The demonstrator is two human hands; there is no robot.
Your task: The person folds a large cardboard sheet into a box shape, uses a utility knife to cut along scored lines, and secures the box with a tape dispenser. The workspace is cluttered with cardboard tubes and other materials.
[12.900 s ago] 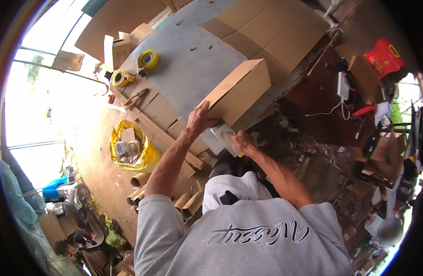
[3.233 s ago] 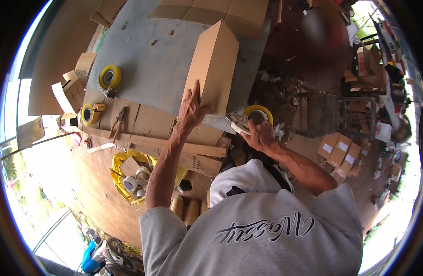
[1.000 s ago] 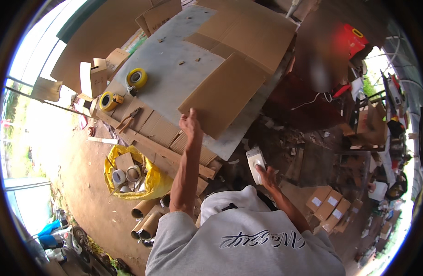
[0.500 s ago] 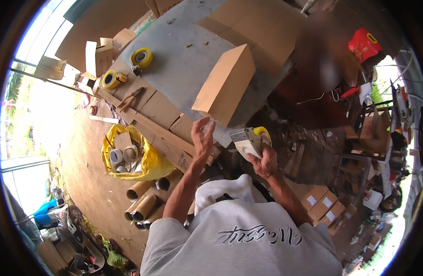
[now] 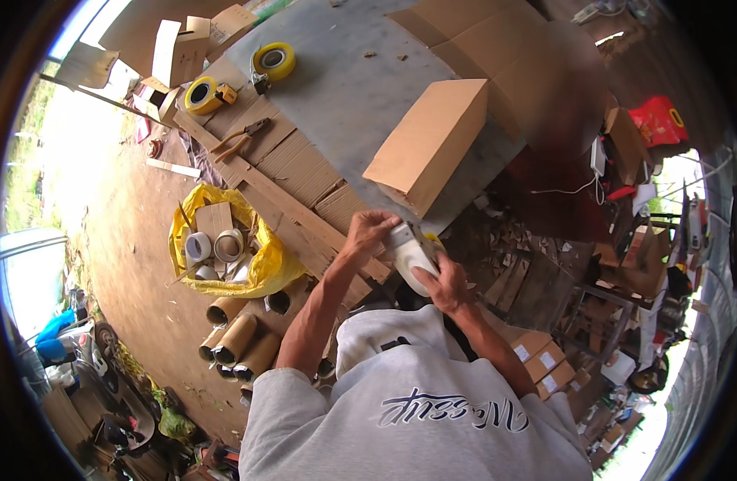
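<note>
In my right hand (image 5: 447,282) is a pale tape dispenser (image 5: 411,255), gripped around its body, with a bit of its yellow roll showing behind. My left hand (image 5: 373,231) is closed, its fingertips pinched together at the dispenser's front end. Whatever lies between those fingertips is too small to make out. Just beyond both hands, a long closed cardboard box (image 5: 428,138) rests on the grey tabletop (image 5: 336,88), its near end toward me.
Left on the table are two yellow tape rolls (image 5: 274,61) (image 5: 201,95) and pliers (image 5: 242,140). A yellow bag (image 5: 264,272) of tape rolls and cardboard tubes (image 5: 236,338) stand below. A flattened carton (image 5: 488,48) lies at the back; small boxes (image 5: 545,365) sit lower right.
My right hand has brought the dispenser leftward and turned it. My left hand has moved slightly right, its fingers now meeting the dispenser's front. The view has shifted; the box sits further right in it.
</note>
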